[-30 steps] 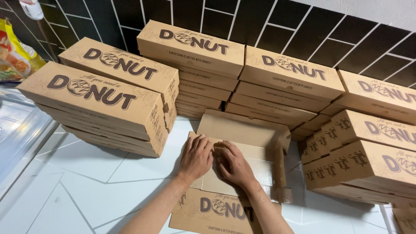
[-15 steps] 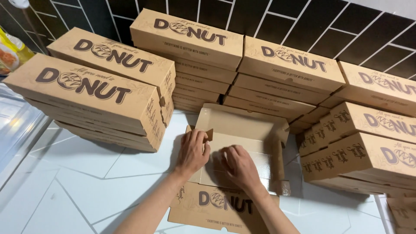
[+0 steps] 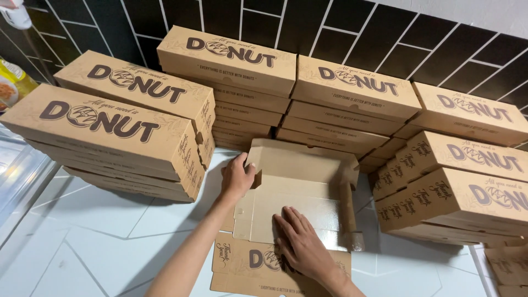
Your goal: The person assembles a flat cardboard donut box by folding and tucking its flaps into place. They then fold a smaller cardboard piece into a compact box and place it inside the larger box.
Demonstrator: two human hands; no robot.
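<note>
Black tiled wall (image 3: 357,38) at the back w/ pale grout lines; white surface (image 3: 82,242) below w/ thin angled seams. A metal-edged unit (image 3: 16,181) runs along the far left edge, and a yellow packet (image 3: 11,88) peeks in at upper left.

Stacks of closed tan cardboard boxes w/ brown lettering ring the work spot: left stack (image 3: 104,143) near the front, a second stack (image 3: 137,93) behind it, two rear stacks (image 3: 231,60) and (image 3: 352,88) against the wall, right stacks (image 3: 462,181) tilted and leaning on each other.

In the middle, on the surface, lies an unfolded box (image 3: 291,203), partly formed: back wall raised, right side wall (image 3: 347,203) standing, front lid panel (image 3: 258,264) flat toward the person w/ print facing up.

Left hand (image 3: 237,179) grips the box's upper left corner, thumb & fingers closed around the small corner flap (image 3: 254,162) where the back wall meets the left side. Right hand (image 3: 300,242) lies flat, fingers spread & straight, palm pressed down on the box floor near its front fold; holds nothing, just presses. Both forearms come in from the bottom edge. Box sits just in front of the rear stacks, btw the left & right stacks.
</note>
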